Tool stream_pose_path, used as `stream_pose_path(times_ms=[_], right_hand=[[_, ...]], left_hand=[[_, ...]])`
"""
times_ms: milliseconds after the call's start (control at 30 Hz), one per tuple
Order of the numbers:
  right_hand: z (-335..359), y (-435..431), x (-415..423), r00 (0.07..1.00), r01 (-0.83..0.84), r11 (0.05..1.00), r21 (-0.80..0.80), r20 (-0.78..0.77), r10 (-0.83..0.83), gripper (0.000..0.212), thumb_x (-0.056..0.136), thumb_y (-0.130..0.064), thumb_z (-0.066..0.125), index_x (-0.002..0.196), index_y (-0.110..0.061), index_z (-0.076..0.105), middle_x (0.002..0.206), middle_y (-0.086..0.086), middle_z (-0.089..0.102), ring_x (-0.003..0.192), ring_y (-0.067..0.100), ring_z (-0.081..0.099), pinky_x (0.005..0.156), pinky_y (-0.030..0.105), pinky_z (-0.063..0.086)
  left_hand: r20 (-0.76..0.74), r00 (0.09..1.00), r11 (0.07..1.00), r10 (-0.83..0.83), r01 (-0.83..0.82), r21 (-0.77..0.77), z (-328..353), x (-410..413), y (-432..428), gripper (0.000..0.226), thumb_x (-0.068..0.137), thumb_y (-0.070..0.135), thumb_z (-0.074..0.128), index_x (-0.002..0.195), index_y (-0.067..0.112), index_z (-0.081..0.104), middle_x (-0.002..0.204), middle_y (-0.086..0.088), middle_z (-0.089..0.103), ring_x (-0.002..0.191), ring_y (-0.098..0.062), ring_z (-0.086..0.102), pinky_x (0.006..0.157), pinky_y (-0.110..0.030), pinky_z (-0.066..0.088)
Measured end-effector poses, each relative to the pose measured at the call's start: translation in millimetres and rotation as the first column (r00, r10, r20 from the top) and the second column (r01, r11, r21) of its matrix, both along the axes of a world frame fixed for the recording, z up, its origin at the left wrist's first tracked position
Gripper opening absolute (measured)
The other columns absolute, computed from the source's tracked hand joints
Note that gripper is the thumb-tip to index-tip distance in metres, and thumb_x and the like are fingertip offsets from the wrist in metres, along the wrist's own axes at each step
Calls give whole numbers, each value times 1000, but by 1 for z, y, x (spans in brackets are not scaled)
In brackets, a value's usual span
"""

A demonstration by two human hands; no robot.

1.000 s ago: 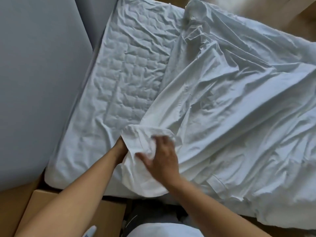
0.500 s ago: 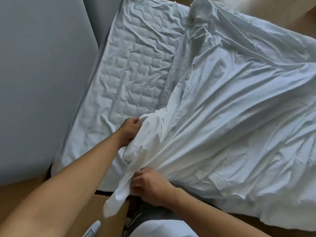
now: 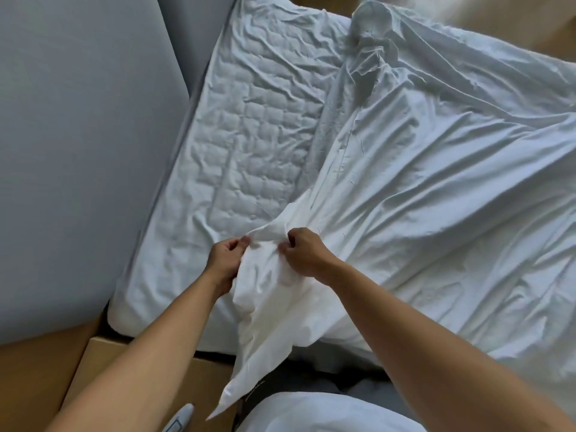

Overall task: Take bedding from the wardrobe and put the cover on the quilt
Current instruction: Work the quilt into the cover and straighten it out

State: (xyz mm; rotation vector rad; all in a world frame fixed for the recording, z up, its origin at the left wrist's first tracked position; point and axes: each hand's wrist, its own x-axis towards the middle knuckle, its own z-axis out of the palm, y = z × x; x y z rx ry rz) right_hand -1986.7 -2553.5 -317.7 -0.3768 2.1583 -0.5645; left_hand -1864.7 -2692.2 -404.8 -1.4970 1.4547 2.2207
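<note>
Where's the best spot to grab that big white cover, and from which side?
Take the bunched-up corner of the cover nearest the person, coming from that near side. There the cloth is gathered into a thick raised fold that fingers can pinch; the left hand and right hand both grip it there. Farther off it lies spread flat.

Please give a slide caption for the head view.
The left hand and right hand grip the bunched white cover on quilted bedding.
</note>
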Motion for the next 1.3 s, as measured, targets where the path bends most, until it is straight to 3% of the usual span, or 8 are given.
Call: stream_pose_path(times_ms=[167, 267, 367, 500, 633, 800, 900, 1300], right_hand=[[-1, -6, 8, 999, -9, 1000, -12, 31, 9, 37, 93, -17, 54, 63, -19, 33, 67, -2, 39, 60, 16, 36, 50, 28, 30], [-4, -17, 5, 994, 103, 995, -7, -25, -103, 37, 96, -22, 54, 64, -19, 36, 68, -2, 42, 63, 18, 40, 54, 29, 34], [-2, -25, -2, 973, 223, 969, -104, -33, -227, 33, 96, -26, 60, 67, -20, 45, 70, -4, 49, 70, 19, 47, 65, 31, 41], [6, -58, -18, 964, 131, 963, -236, -198, -180, 38, 93, -26, 65, 62, -21, 44, 63, -5, 50, 61, 9, 48, 57, 22, 37], [-2, -77, -35, 924, 373, 881, -290, 204, -324, 13, 95, -20, 68, 84, -12, 67, 82, 2, 64, 81, 21, 64, 83, 34, 52], [-11, -34, -24, 902, 18, 989, -150, -425, -81, 22, 89, -35, 73, 98, -16, 66, 103, 3, 65, 97, 25, 61, 76, 30, 41], [-24, 2, -5, 992, -79, 984, 158, -89, 94, 57, 81, -63, 71, 108, -15, 60, 106, 3, 62, 103, 25, 59, 79, 33, 44], [-34, -7, -65, 799, 383, 893, -237, -400, -449, 32, 94, -30, 65, 70, -19, 46, 66, -6, 52, 76, 28, 55, 65, 28, 27]], left_hand=[[315, 927, 669, -204, 367, -647, -6, -16, -12, 48, 102, 39, 55, 68, 5, 52, 69, -15, 59, 74, -33, 53, 61, -35, 35], [139, 948, 954, -285, 295, -58, 13, -38, -13, 56, 103, 55, 42, 103, 7, 69, 98, -17, 69, 97, -34, 64, 80, -35, 52], [-269, 949, 774, -165, 294, 560, 17, -30, -11, 62, 100, 59, 47, 133, 9, 63, 115, -14, 70, 104, -28, 67, 92, -39, 56], [-307, 915, 824, -262, 377, 422, 19, -7, -3, 28, 104, 24, 51, 109, 12, 76, 106, -12, 69, 89, -21, 70, 77, -33, 57], [-299, 951, 845, -83, 226, 485, 20, 5, -1, 33, 105, 24, 46, 115, 12, 75, 115, -14, 69, 101, -26, 70, 83, -37, 58], [-201, 979, 856, 25, 83, 511, 7, 27, 10, 29, 97, 21, 56, 113, 8, 76, 111, -18, 70, 95, -29, 72, 79, -39, 60], [-159, 986, 880, 40, 41, 474, 2, 22, 16, 34, 104, 22, 49, 124, 3, 68, 118, -20, 70, 102, -32, 70, 83, -40, 59], [-85, 956, 914, -281, 293, 280, 2, -1, 5, 28, 102, 16, 56, 89, 26, 80, 88, -5, 71, 82, -17, 70, 68, -20, 55]])
